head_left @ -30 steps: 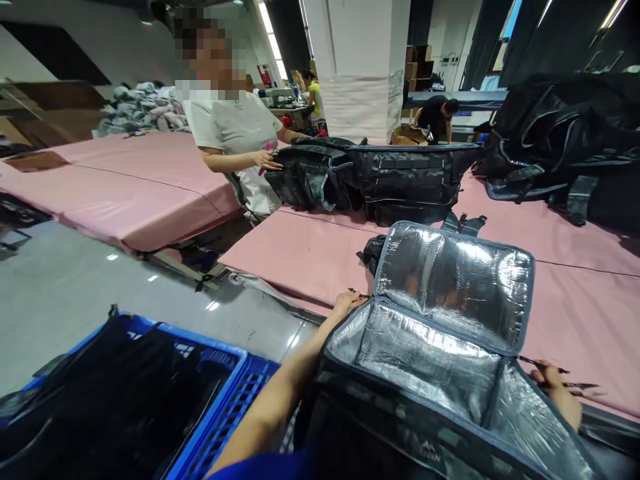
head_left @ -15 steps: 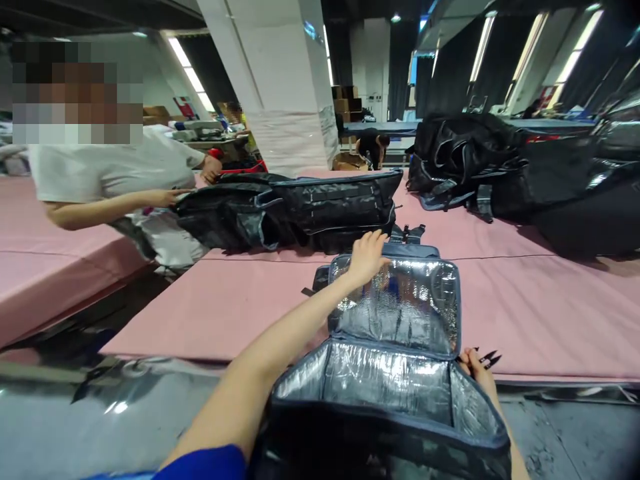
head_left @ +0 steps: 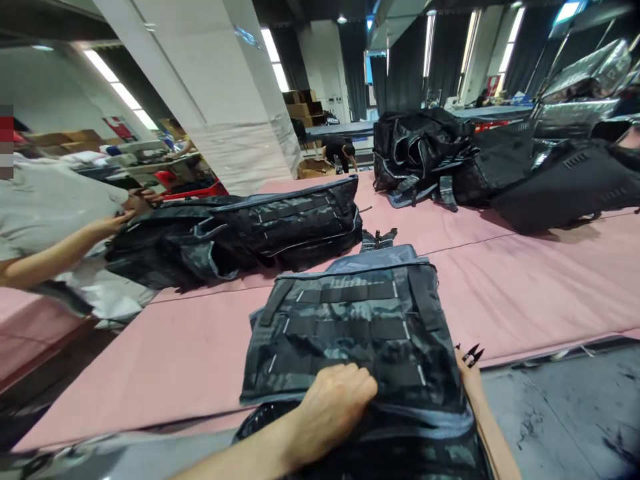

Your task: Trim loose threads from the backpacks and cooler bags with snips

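Observation:
A camouflage-patterned insulated bag (head_left: 345,327) stands at the near edge of the pink table, its webbed lid folded over towards me. My left hand (head_left: 340,400) is closed on the lid's near edge, knuckles up. My right hand (head_left: 469,373) is at the bag's right side, with small black pointed thread snips (head_left: 474,355) sticking out from the fingers. The bag's silver lining is covered by the lid. A buckle strap (head_left: 379,240) lies behind the bag.
Beyond the bag, a co-worker's hands (head_left: 127,207) hold a long dark bag (head_left: 235,233) on the pink table (head_left: 520,287). More black bags (head_left: 425,153) are heaped at the back right. A white pillar (head_left: 225,87) rises behind. Another person (head_left: 340,152) bends over farther back.
My left hand has come from the lid's far edge towards me, swinging the lid over the bag's opening. The view has turned right. My right hand stays at the bag's side.

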The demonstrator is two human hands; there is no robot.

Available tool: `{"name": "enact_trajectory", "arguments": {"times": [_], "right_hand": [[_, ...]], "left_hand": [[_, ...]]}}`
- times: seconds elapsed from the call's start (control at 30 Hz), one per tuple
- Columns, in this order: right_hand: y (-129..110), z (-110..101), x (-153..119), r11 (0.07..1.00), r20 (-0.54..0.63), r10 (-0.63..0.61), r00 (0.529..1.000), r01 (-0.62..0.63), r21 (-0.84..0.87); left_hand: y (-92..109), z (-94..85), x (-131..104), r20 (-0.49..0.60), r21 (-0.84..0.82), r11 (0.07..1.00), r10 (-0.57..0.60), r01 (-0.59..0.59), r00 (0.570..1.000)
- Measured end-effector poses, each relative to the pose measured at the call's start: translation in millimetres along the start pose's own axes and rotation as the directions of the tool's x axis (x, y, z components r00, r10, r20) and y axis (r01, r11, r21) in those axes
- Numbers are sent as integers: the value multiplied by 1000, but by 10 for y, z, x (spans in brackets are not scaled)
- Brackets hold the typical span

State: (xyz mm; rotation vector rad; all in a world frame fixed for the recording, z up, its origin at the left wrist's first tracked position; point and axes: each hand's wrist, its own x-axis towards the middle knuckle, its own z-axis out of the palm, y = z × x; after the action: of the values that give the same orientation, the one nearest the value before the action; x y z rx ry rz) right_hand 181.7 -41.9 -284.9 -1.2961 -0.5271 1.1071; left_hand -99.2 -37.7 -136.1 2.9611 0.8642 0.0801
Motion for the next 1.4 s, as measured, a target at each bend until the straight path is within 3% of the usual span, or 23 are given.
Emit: {"name": "enact_trajectory", "arguments": {"times": [0.2,0.4,0.47,0.57,0.63,0.7,0.8,0.87,0.9,0.97,1.07,1.13,1.2,1.27,1.33,1.4], "right_hand": [[-341,33,-114,993,104,1,995,-13,116],[-841,-225,-680,990,164,-113,980,96,107],[-972,-193,-920,984,277,-165,946,177,-19],[-1099,16,-1205,912,507,-153,848,319,-258],[-1144,149,-1306,859,586,-146,797,396,-324],[-1172,179,-1335,876,511,-188,839,379,-300],[-1213,53,-1328,965,234,-211,949,240,-102],[-1236,-5,-1379,972,163,-227,960,233,-18],[-1237,13,-1436,967,191,-241,952,252,-37],[-1200,172,-1606,925,363,-277,890,349,-151],[-1033,645,-1879,763,686,-220,694,560,-322],[-904,975,-1965,647,747,-223,627,668,-367],[-842,1193,-1947,591,735,-262,626,706,-391],[-880,1250,-1874,590,696,-310,648,705,-394],[-982,1173,-1809,585,656,-388,647,723,-367],[-1069,1034,-1766,522,648,-471,598,781,-342]], "left_hand": [[28,97,-97,47,-15,998,-54,55,997],[118,122,-35,30,38,994,-107,105,994],[143,112,-12,28,48,993,-109,108,994],[155,112,-6,1,80,989,-128,128,992],[153,121,-27,-18,101,984,-142,143,990],[158,130,-68,-24,109,982,-150,151,988],[192,146,-146,-30,114,981,-156,159,987],[233,165,-190,-39,114,979,-167,170,985],[257,177,-203,-40,113,976,-181,184,983],[305,202,-210,-26,109,969,-222,224,975],[350,217,-185,2,78,961,-268,267,963],[343,183,-166,7,-5,962,-274,274,962],[310,95,-159,-21,-174,949,-272,264,962],[289,-33,-166,-75,-402,897,-235,186,969],[330,-145,-179,-130,-567,822,-161,60,978],[442,-190,-179,-156,-613,789,-164,34,974]]}}
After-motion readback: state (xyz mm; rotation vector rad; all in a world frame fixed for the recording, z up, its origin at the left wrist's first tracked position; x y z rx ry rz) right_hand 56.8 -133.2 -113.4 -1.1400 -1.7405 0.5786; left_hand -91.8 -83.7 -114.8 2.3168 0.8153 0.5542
